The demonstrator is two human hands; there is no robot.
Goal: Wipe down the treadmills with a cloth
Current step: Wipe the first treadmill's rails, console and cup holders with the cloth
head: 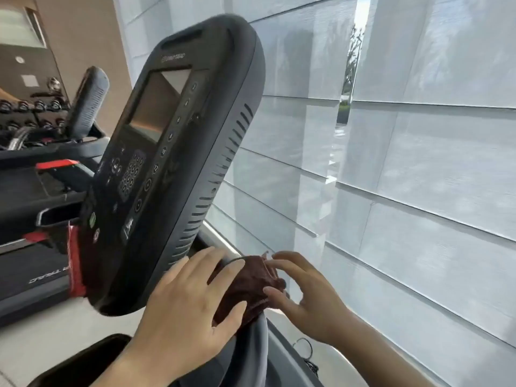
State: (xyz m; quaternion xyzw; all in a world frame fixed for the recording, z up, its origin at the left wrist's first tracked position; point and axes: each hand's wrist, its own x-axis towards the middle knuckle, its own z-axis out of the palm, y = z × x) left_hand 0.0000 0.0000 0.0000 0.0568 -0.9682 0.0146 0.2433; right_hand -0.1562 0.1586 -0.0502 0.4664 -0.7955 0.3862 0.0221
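Observation:
A dark red-brown cloth (248, 286) lies bunched over the grey handlebar (258, 347) just right of the treadmill's black console (178, 152). My left hand (187, 311) rests flat on the cloth's left side with its fingers spread, the fingertips reaching toward the console's lower edge. My right hand (304, 297) is at the cloth's right edge, its fingertips curled and pinching the fabric. The console has a dark screen, a keypad and rows of round buttons.
A second treadmill (42, 174) with red accents stands to the left, and a dumbbell rack (30, 107) sits behind it. White window blinds (391, 163) fill the right side, close behind the handlebar. A thin black cord (307, 350) lies on the sill below.

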